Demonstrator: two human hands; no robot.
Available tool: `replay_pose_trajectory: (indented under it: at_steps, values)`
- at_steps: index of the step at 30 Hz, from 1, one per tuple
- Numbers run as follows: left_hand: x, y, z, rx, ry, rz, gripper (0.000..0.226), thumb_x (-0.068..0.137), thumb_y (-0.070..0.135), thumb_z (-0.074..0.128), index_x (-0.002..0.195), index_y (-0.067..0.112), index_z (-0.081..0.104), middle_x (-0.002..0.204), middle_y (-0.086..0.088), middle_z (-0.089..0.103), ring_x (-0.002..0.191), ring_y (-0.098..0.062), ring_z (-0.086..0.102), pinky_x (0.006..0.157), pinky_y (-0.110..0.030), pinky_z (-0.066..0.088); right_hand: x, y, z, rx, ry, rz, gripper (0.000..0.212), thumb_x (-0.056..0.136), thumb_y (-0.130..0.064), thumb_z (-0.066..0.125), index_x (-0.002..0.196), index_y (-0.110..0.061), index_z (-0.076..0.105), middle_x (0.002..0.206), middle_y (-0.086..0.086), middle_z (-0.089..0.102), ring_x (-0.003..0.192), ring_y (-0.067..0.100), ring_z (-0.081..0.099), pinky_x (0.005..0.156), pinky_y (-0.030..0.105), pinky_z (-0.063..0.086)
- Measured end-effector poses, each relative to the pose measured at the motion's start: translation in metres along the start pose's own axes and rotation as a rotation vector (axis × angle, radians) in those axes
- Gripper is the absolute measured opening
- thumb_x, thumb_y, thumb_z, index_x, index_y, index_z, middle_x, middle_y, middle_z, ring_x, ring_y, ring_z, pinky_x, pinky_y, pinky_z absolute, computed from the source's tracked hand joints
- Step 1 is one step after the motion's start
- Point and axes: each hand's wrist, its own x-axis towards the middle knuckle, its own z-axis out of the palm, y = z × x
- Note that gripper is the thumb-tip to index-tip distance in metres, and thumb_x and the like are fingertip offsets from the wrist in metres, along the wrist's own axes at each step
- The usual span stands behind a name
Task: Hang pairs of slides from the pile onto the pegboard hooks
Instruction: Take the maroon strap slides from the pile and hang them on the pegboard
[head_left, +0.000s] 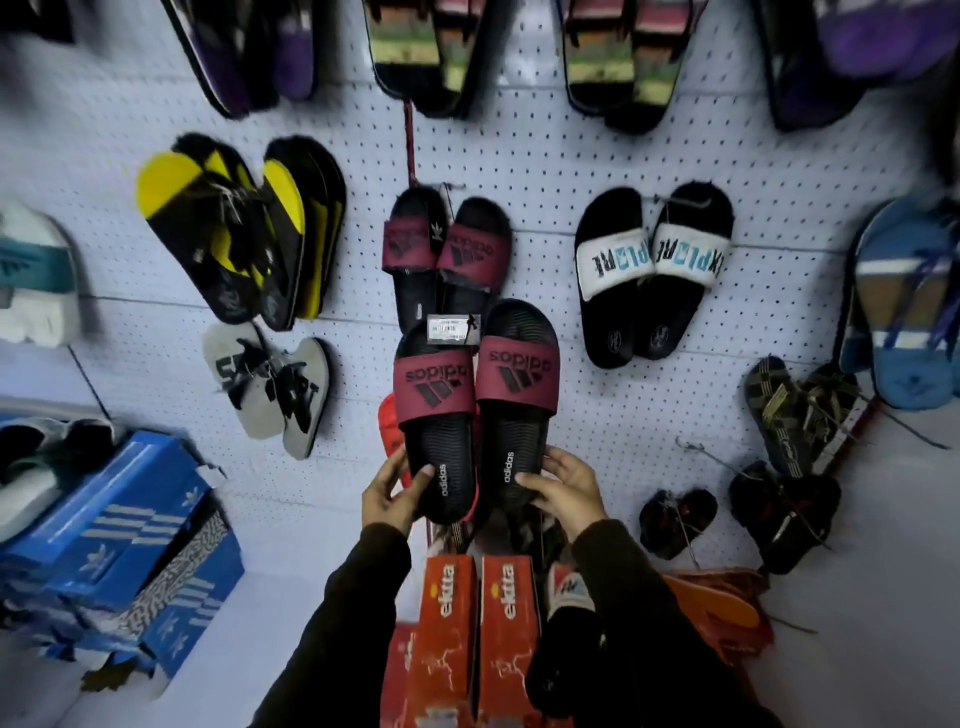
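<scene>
Holding a pair of maroon-strapped black slides (475, 402) up against the pegboard (561, 171), the person has one heel in each of the hands: the left hand (392, 491) wraps the heel of the left slide, the right hand (563, 488) wraps the heel of the right one. The toes point up, toward a matching maroon pair (447, 254) already hung just above, and a white price tag (448, 330) sits at the toe of the held left slide, overlapping the hung pair's heels.

The main risk, as I judge it, is the hook itself: I cannot tell where a free one lies, since the held slides cover that patch of board. Pushing up blind could knock the upper pair loose or snag its tie. Whether the held two are tied together is not visible; if not, one could slip away. Gripping only the heels gives poor control of the toes, so they may swing or drop onto the orange boxes (475, 639) nearer the person.
</scene>
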Motion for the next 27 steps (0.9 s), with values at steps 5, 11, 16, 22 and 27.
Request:
replay_pose_trajectory:
  at_steps: [5,11,16,22,27]
  values:
    - [0.031,0.061,-0.001,-0.015,-0.013,0.158,0.053,0.085,0.001,0.066,0.137,0.006,0.053,0.117,-0.001,0.063,0.11,-0.026,0.061,0.1,-0.051,0.049,0.009,-0.056,0.036,0.001,0.008,-0.171,0.053,0.078,0.017,0.067,0.129,0.004,0.054,0.132,0.022,0.061,0.125,0.037,0.059,0.108,0.054,0.045]
    - [0.061,0.124,0.0,0.01,-0.053,0.32,0.052,0.086,0.005,0.067,0.136,0.006,0.053,0.126,-0.005,0.061,0.093,-0.008,0.069,0.098,-0.05,0.05,0.026,-0.114,0.074,0.046,-0.031,-0.268,0.052,0.079,0.018,0.064,0.128,0.004,0.054,0.121,0.021,0.065,0.112,0.035,0.064,0.096,0.046,0.055]
    - [0.085,0.159,0.004,-0.02,-0.021,0.374,0.052,0.086,0.005,0.067,0.136,0.009,0.053,0.119,-0.001,0.059,0.08,-0.001,0.068,0.093,-0.042,0.052,0.038,-0.149,0.099,0.078,-0.063,-0.253,0.054,0.081,0.02,0.061,0.132,0.005,0.052,0.113,0.016,0.066,0.083,0.017,0.066,0.057,0.021,0.06]
    - [0.094,0.167,0.005,-0.012,0.006,0.375,0.054,0.086,0.004,0.066,0.138,0.007,0.051,0.135,-0.014,0.057,0.119,-0.024,0.058,0.101,-0.049,0.049,0.052,-0.151,0.11,0.056,-0.022,-0.227,0.058,0.08,0.021,0.061,0.135,0.005,0.051,0.132,0.026,0.062,0.109,0.033,0.063,0.081,0.042,0.057]
    - [0.096,0.159,-0.002,-0.092,0.041,0.322,0.053,0.087,0.004,0.065,0.138,0.011,0.052,0.126,-0.011,0.058,0.122,-0.032,0.056,0.097,-0.049,0.051,0.056,-0.144,0.111,0.048,-0.027,-0.223,0.058,0.079,0.021,0.062,0.133,0.003,0.052,0.131,0.026,0.062,0.106,0.031,0.063,0.094,0.05,0.053]
